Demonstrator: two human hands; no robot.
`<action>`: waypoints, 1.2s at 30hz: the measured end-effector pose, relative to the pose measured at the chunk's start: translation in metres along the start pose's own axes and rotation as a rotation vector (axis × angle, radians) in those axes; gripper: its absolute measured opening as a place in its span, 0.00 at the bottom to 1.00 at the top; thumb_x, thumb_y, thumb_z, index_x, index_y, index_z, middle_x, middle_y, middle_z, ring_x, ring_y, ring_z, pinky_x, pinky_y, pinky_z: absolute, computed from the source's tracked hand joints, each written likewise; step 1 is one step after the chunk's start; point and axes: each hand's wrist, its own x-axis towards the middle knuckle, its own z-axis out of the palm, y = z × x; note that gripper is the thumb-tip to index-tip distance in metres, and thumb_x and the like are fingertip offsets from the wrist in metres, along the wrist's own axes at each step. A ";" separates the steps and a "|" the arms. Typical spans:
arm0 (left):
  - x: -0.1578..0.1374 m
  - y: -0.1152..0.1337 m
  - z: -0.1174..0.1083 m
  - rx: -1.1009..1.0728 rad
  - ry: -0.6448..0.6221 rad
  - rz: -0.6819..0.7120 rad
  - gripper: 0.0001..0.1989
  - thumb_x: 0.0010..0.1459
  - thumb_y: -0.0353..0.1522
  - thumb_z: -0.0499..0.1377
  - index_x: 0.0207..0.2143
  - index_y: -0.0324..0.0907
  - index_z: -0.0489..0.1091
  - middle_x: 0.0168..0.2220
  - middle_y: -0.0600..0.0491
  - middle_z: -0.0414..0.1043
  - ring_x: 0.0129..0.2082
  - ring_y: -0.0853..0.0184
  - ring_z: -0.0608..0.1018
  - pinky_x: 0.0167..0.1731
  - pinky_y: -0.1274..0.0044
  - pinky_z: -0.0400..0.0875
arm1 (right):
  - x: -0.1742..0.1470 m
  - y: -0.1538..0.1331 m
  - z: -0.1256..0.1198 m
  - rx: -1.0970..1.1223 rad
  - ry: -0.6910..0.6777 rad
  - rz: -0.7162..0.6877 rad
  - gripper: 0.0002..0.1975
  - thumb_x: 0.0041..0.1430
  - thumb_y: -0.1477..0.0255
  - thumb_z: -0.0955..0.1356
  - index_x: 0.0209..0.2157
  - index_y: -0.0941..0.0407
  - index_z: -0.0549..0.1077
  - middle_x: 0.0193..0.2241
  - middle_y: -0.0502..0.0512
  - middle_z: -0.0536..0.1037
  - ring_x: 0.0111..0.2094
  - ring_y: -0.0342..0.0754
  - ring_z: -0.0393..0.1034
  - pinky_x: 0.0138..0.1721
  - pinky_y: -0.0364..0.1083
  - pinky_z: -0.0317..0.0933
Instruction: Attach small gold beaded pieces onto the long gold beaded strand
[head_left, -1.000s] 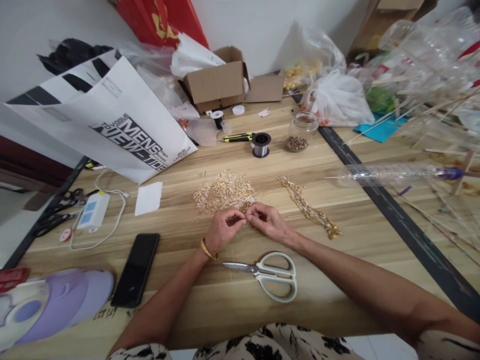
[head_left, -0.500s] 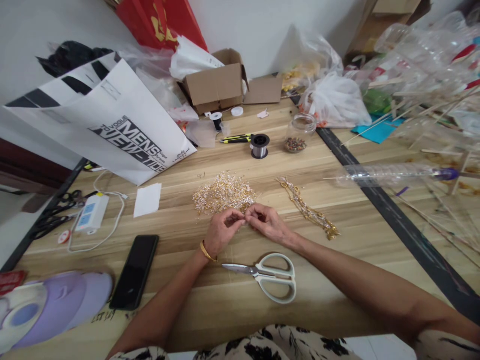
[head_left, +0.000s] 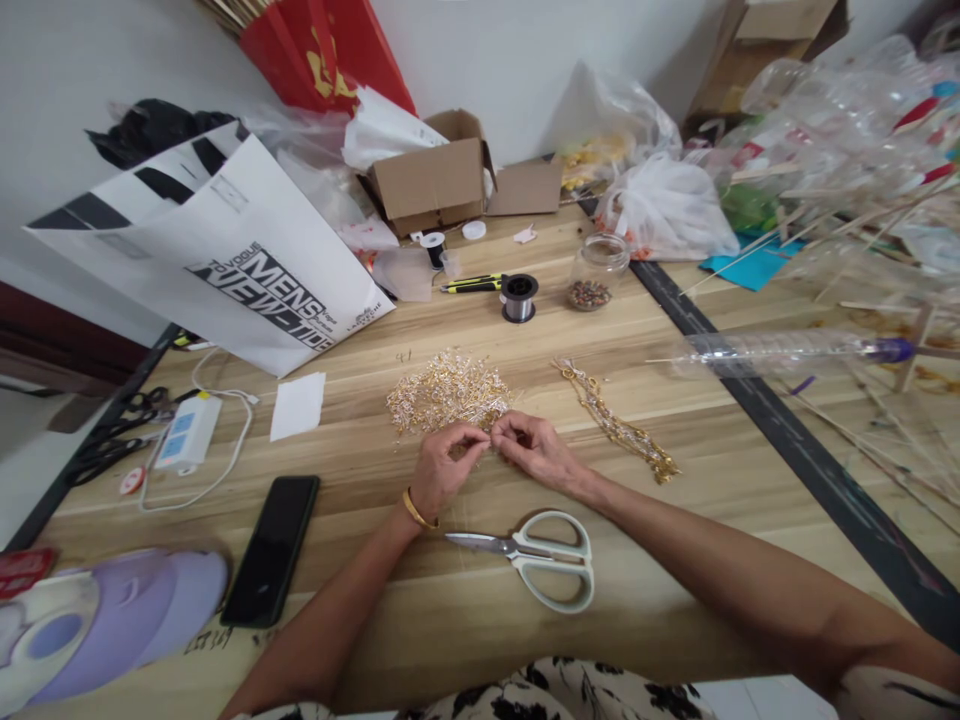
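Left hand [head_left: 442, 465] and right hand [head_left: 538, 455] nearly meeting at fingertips, at near edge of pile of tiny gold and pale pieces [head_left: 446, 390], middle of desk [head_left: 420, 640]. Each hand: thumb and finger pressed together; anything pinched too small to make out. Pieces likely feather-light, hard, slick, easily scattered; best taken singly, by fingertips. To right, gold strands [head_left: 619, 425] lying loose: probably limp, prone to tangling; best lifted by one end.
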 end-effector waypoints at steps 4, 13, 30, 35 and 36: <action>0.000 -0.002 0.001 -0.029 -0.012 -0.017 0.04 0.53 0.29 0.58 0.26 0.40 0.71 0.27 0.52 0.74 0.29 0.68 0.75 0.32 0.78 0.69 | 0.000 -0.001 0.000 0.001 -0.001 0.012 0.08 0.57 0.68 0.65 0.29 0.58 0.68 0.19 0.46 0.62 0.22 0.39 0.56 0.23 0.40 0.50; 0.000 -0.008 0.003 -0.060 0.000 -0.024 0.03 0.52 0.29 0.59 0.26 0.39 0.71 0.27 0.52 0.74 0.28 0.69 0.75 0.32 0.79 0.70 | 0.000 0.000 0.000 -0.006 -0.001 0.018 0.09 0.57 0.67 0.65 0.29 0.59 0.68 0.19 0.46 0.62 0.21 0.39 0.56 0.23 0.39 0.49; 0.006 -0.011 -0.003 -0.419 -0.059 -0.279 0.08 0.50 0.33 0.61 0.27 0.36 0.69 0.25 0.54 0.73 0.26 0.71 0.74 0.30 0.80 0.69 | 0.000 -0.001 0.001 -0.014 0.023 0.027 0.09 0.57 0.67 0.65 0.29 0.59 0.69 0.20 0.47 0.65 0.21 0.39 0.57 0.23 0.39 0.51; 0.005 -0.015 -0.002 -0.377 -0.036 -0.263 0.07 0.51 0.34 0.61 0.28 0.37 0.70 0.27 0.53 0.74 0.28 0.69 0.75 0.32 0.78 0.70 | 0.000 0.000 0.001 -0.022 0.025 0.020 0.10 0.58 0.66 0.65 0.29 0.59 0.68 0.20 0.46 0.64 0.21 0.39 0.57 0.23 0.39 0.51; 0.005 -0.016 -0.002 -0.336 -0.029 -0.237 0.07 0.51 0.33 0.61 0.29 0.37 0.71 0.28 0.52 0.74 0.29 0.69 0.75 0.33 0.78 0.70 | 0.000 0.000 0.001 -0.027 0.028 0.022 0.10 0.58 0.66 0.65 0.29 0.59 0.68 0.20 0.46 0.64 0.21 0.39 0.57 0.23 0.39 0.51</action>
